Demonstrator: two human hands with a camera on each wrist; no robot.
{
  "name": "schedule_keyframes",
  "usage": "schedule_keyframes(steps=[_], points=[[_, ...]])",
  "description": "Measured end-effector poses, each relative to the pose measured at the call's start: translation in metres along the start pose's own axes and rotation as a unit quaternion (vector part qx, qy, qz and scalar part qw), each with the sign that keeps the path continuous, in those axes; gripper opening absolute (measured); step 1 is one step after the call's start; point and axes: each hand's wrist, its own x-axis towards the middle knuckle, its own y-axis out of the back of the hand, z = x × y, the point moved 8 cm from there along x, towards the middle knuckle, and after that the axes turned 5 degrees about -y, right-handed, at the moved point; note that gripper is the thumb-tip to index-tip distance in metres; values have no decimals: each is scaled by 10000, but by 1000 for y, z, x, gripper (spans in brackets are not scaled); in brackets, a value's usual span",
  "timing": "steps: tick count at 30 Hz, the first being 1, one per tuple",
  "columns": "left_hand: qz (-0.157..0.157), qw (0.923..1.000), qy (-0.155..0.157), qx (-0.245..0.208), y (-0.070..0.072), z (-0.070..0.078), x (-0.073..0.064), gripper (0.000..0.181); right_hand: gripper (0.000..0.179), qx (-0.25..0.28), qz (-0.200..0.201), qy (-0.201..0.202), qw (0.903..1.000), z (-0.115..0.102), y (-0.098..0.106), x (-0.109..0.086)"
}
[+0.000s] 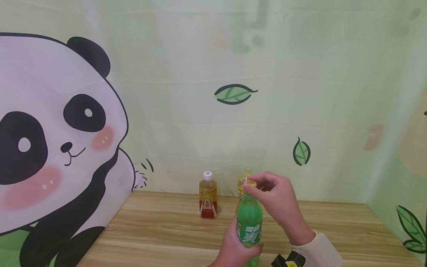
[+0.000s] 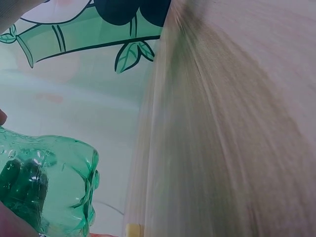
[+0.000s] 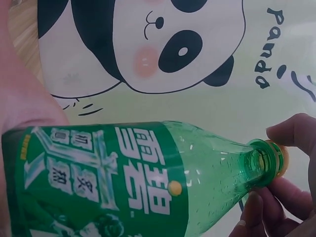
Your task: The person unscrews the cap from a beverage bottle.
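A green plastic soda bottle (image 1: 249, 214) with a green label stands upright in front of me, and my left hand (image 1: 231, 243) grips its lower half. At its top, my right hand (image 1: 281, 198) pinches the orange-yellow bottle cap (image 1: 250, 183) between thumb and fingers. The right wrist view shows the cap (image 3: 282, 157) at the bottle's mouth, with fingers on both sides of it. Only the clear ridged base of the green bottle (image 2: 69, 182) appears in the left wrist view. Most of the left hand is out of that view.
On the wooden table (image 1: 160, 226) stands a bottle of reddish-brown drink (image 1: 208, 196) with a white cap. Another bottle with a yellow label (image 1: 240, 182) is partly hidden behind the green one. A panda-printed backdrop (image 1: 173, 111) rises behind the table. A black device (image 1: 289, 259) sits at my right wrist.
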Motion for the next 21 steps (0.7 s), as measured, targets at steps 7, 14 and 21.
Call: schedule_keyframes(steps=[7, 14, 21], points=[[15, 10000, 40, -45, -1, 1, 1, 72, 35, 145, -43, 147, 9998, 0, 2, 1], [191, 9996, 149, 125, -3, -1, 5, 70, 37, -40, 226, 319, 9992, 3, 15, 2], [69, 9997, -201, 156, -10, 0, 17, 69, 32, -231, 408, 552, 9974, 12, 34, -3]])
